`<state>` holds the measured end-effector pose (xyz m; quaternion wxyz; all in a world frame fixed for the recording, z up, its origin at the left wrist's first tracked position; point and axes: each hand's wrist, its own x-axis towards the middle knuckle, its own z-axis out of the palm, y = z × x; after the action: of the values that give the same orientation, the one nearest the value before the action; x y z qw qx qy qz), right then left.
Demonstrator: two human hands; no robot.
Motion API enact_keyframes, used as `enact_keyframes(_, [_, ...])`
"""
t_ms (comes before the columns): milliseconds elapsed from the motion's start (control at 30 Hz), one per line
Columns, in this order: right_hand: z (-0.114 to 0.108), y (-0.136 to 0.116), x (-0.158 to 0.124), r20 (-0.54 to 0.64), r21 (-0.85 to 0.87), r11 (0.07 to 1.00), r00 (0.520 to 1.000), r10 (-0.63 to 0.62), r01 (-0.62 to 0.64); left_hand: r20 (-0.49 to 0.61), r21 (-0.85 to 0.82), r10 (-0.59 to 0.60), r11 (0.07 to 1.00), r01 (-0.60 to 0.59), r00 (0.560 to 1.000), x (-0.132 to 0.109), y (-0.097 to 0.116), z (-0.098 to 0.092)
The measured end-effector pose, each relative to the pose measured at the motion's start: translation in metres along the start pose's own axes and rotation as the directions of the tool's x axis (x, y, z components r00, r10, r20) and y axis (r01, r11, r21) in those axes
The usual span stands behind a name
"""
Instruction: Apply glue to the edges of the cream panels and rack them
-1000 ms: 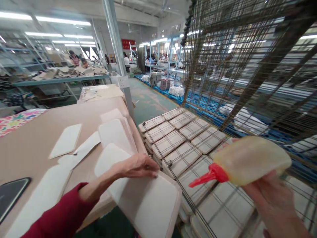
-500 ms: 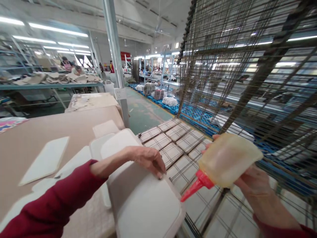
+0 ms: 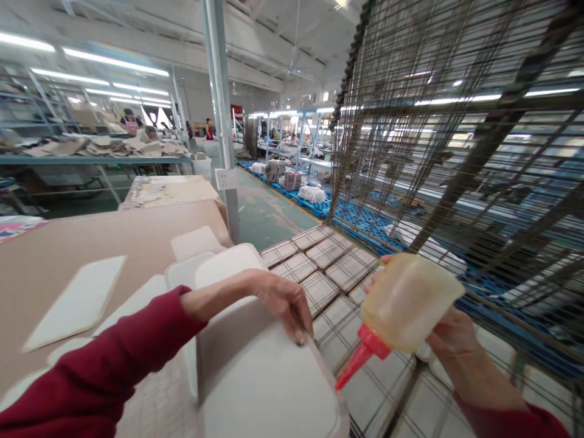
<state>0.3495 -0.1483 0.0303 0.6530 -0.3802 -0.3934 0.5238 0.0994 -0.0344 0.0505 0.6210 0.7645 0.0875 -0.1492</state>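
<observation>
Bottle (image 3: 413,304), pale yellow and cloudy, sits in the right hand (image 3: 456,334), whose fingers wrap around it from behind and hold it tilted, so that its red nozzle (image 3: 358,359) points down and toward the left hand's side. The nozzle's tip is at the right rim of a white panel (image 3: 269,377), below and to the right of the left hand (image 3: 283,299); whether it touches the rim, I cannot tell. The left hand grasps that panel by its edge, fingers bent and one fingertip on the top face; what lies underneath the edge is hidden. Another panel (image 3: 230,263) shows just behind the left wrist. To the left of the left hand, a table (image 3: 150,228) bears flat white pieces (image 3: 77,298). Between the hands and on under the right one, rows of pads (image 3: 337,249) lie beneath crossed wires. Above and beyond the right hand stands a slanting wire rack (image 3: 447,79), with blue pallets (image 3: 360,224) past it. Well ahead of the left hand rises a post (image 3: 219,91), and people (image 3: 131,123) are farther off, near a heap (image 3: 104,146) of flat pieces.
</observation>
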Motion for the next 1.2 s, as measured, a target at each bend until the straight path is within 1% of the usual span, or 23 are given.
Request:
enact_keyframes(100, [0.001,0.003,-0.004,0.090,0.026,1.000,0.996,0.014,-0.016,0.014,0.004,0.009,1.000,-0.009,1.000,-0.001,0.002,0.003])
enact_keyframes(133, [0.001,0.003,-0.005,0.101,0.026,0.999,0.995,0.016,-0.019,0.015,0.004,0.012,1.000,-0.012,1.000,-0.001,0.003,0.004])
enact_keyframes(267, [0.000,0.002,-0.010,0.097,0.023,0.999,0.995,0.028,-0.030,0.027,-0.007,0.007,1.000,-0.007,1.000,-0.001,0.005,0.011])
enact_keyframes(367, [-0.001,0.003,-0.013,0.102,0.027,0.999,0.994,0.026,-0.029,0.015,-0.036,0.000,0.999,0.001,1.000,0.001,0.001,0.015])
enact_keyframes(500, [-0.005,0.004,-0.016,0.130,0.053,0.997,0.990,0.054,-0.061,-0.003,-0.042,0.014,0.999,-0.015,1.000,0.004,-0.003,0.021])
enact_keyframes(667, [-0.015,0.008,-0.018,0.167,0.042,0.997,0.985,0.052,-0.060,-0.016,-0.022,0.028,0.999,-0.028,0.999,0.004,0.004,0.027])
enact_keyframes(867, [-0.025,0.013,-0.020,0.230,0.065,0.995,0.972,0.059,-0.076,-0.007,-0.026,0.011,1.000,-0.012,1.000,0.001,0.008,0.034])
enact_keyframes(1067, [-0.025,0.012,-0.026,0.221,0.089,0.993,0.973,0.061,-0.082,-0.037,-0.041,0.025,0.999,-0.026,0.999,-0.003,0.004,0.037])
enact_keyframes(1200, [-0.026,0.015,-0.028,0.170,0.124,0.990,0.984,0.052,-0.074,-0.060,-0.044,0.026,0.999,-0.029,0.998,-0.008,0.004,0.038])
